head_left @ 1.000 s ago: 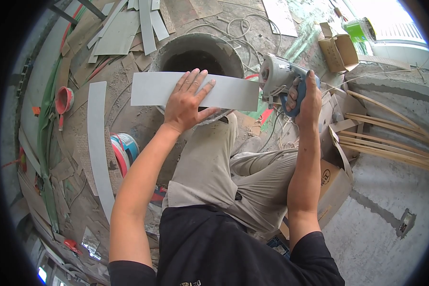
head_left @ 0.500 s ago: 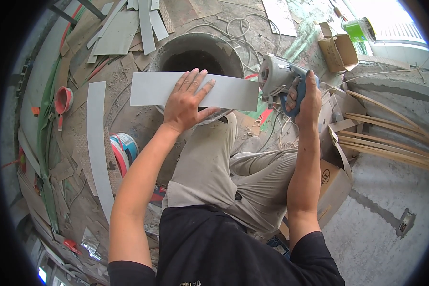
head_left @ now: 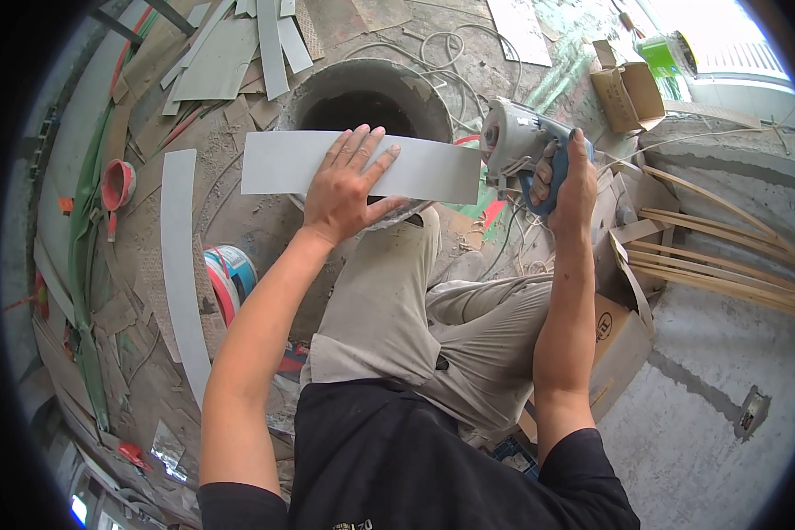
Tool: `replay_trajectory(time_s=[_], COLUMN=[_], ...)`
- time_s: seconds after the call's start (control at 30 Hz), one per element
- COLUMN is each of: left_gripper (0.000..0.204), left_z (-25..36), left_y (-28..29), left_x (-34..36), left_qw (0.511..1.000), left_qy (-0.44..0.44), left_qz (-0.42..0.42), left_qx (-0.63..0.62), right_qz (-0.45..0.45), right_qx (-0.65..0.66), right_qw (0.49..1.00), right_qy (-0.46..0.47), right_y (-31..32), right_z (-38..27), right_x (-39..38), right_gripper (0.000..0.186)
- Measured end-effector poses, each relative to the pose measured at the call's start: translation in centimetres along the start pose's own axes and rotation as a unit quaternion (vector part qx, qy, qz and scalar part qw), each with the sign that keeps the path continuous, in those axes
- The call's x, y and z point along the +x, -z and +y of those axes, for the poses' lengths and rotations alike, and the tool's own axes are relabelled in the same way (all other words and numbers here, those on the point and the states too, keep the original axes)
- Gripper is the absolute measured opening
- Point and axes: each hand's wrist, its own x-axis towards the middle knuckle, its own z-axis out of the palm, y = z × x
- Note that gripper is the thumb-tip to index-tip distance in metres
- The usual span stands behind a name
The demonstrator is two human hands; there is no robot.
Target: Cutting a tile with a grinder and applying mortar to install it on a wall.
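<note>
A long pale grey tile strip (head_left: 278,164) lies across the near side of a large round mortar-crusted bucket (head_left: 305,99). My left hand (head_left: 344,187) rests flat on the strip's middle, fingers pointing away from me and slightly apart. At the strip's right end is a handheld tile cutter (head_left: 514,140), grey with a blue handle. My right hand (head_left: 564,181) wraps round that handle, thumb on top. The cutter's front sits right by the strip's end; whether the blade touches it cannot be made out.
Another long strip (head_left: 181,256) lies on the floor at left, by a round white-and-blue pail (head_left: 230,278). A red scoop (head_left: 117,187) lies farther left. Tile offcuts (head_left: 216,62) and loose cable (head_left: 442,49) lie beyond. Cardboard boxes (head_left: 627,93) and wooden slats (head_left: 724,256) are at right.
Almost nothing differs. My left hand stays on the strip, and my right hand still grips the cutter at the strip's right end.
</note>
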Motion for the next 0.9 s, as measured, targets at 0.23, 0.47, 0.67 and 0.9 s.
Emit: replay_trajectory(time_s=[0.23, 0.47, 0.67, 0.9], left_gripper=[0.075, 0.074, 0.075, 0.075], left_z=[-0.07, -0.04, -0.08, 0.02], left_y=[-0.17, -0.13, -0.19, -0.04], left_x=[-0.1, 0.02, -0.07, -0.05], left_qw=[1.0, 1.0, 1.0, 1.0], left_qy=[-0.003, -0.003, -0.002, 0.0], left_qz=[0.004, 0.003, 0.003, 0.001], left_qx=[0.002, 0.001, 0.002, 0.001], right_qz=[-0.006, -0.014, -0.003, -0.003], right_qx=[-0.005, 0.0, -0.006, 0.009], right_qw=[1.0, 1.0, 1.0, 1.0], right_qy=[0.002, 0.005, -0.003, -0.013], right_y=[0.25, 0.31, 0.38, 0.32], right_z=[0.14, 0.05, 0.2, 0.11], right_x=[0.03, -0.14, 0.03, 0.0], right_gripper=[0.059, 0.059, 0.059, 0.058])
